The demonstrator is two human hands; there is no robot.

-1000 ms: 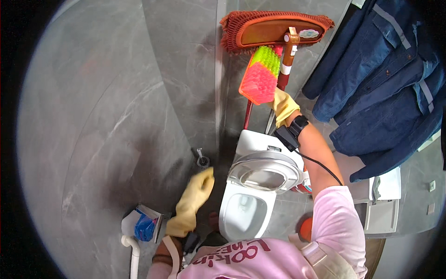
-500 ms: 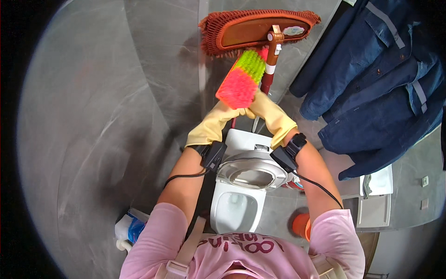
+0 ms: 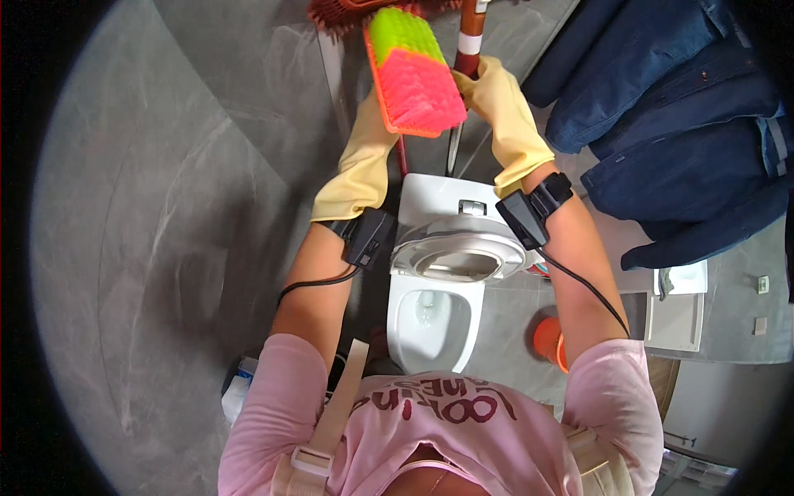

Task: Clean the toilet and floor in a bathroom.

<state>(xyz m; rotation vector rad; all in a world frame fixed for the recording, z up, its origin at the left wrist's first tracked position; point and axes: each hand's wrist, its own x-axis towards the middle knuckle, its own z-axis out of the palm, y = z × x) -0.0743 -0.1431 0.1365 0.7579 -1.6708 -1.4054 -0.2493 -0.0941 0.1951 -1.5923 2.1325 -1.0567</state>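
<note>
A broom (image 3: 418,87) with pink and lime-green bristles is held head-up, bristles facing me. Its red pole drops from under my left hand (image 3: 369,132), which wears a pale yellow rubber glove. That hand closes round the broom just below the head; its fingers are mostly hidden behind the bristles. Beside it, my right hand (image 3: 490,93), gloved the same way, has curled fingers at the dark red handle of a mop (image 3: 469,43). The mop's shaggy rust-coloured head is partly cut off by the upper edge of the view.
Below my hands stands a white toilet (image 3: 436,324) with its lid and seat raised. Dark blue denim jackets (image 3: 662,116) hang at the right. An orange bucket (image 3: 548,341) is on the floor, and a white basin (image 3: 686,279) lies farther right. A grey marbled wall (image 3: 165,215) fills the left.
My hands have moved apart, the left one shifting left with the broom, the right one to the mop handle. The view has tilted down, so the mop head is now mostly out of frame.
</note>
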